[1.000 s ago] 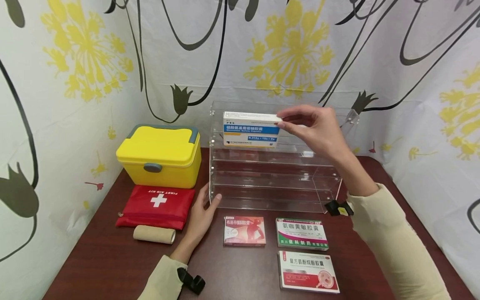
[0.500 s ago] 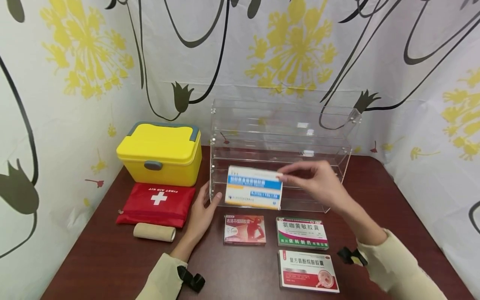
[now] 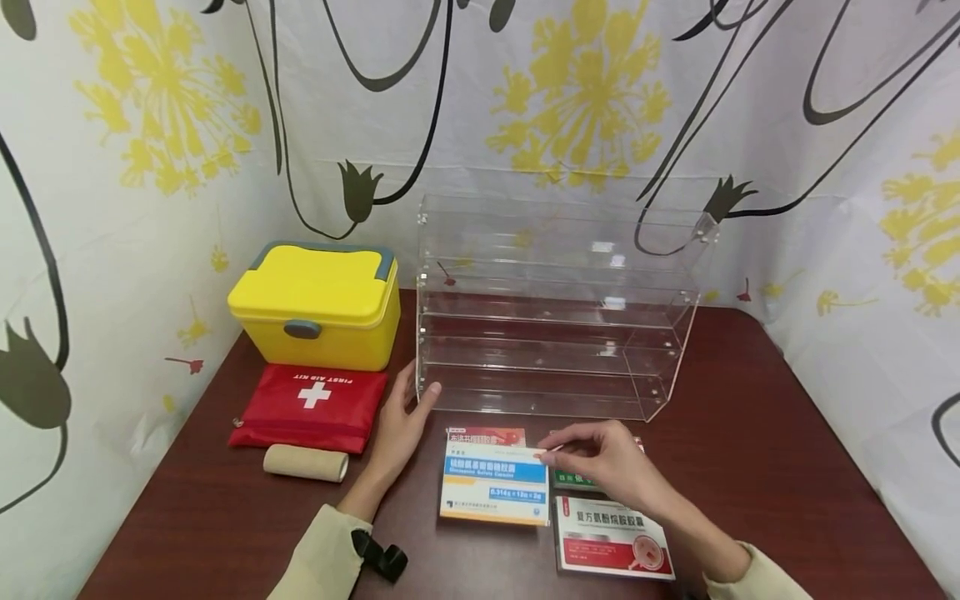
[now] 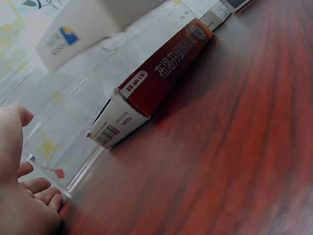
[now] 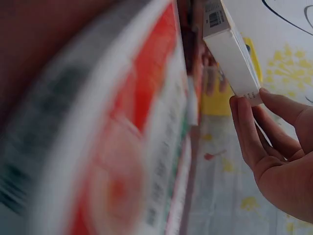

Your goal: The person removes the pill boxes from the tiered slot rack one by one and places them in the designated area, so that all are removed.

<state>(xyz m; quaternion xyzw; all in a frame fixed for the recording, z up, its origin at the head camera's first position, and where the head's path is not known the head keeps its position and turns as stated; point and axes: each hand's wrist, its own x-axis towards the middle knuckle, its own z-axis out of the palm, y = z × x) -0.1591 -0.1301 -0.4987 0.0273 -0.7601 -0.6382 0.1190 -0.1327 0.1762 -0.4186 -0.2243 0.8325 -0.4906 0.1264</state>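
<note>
My right hand [image 3: 611,462] pinches the upper right corner of a white and blue medicine box [image 3: 495,483] between thumb and fingers. The box is held tilted above the table, partly covering a red-pink medicine box [image 3: 486,435]. In the right wrist view its white side [image 5: 234,61] shows at the fingertips. Behind my right hand, a green and white medicine box [image 3: 573,479] is mostly hidden. A white and red medicine box [image 3: 613,537] lies in front of it. My left hand [image 3: 401,425] holds the lower left edge of a clear acrylic tiered rack [image 3: 555,358], thumb in front.
At the left stands a yellow lidded box [image 3: 318,308] with a grey latch. A red first aid pouch [image 3: 307,408] lies before it, and a beige roll [image 3: 305,463] lies in front of the pouch. A patterned cloth [image 3: 465,108] surrounds the dark wooden table [image 3: 750,450].
My right hand has brought the white and blue medicine box down from the rack's upper tiers towards the table front, over the red-pink box. My left hand stays at the rack's edge.
</note>
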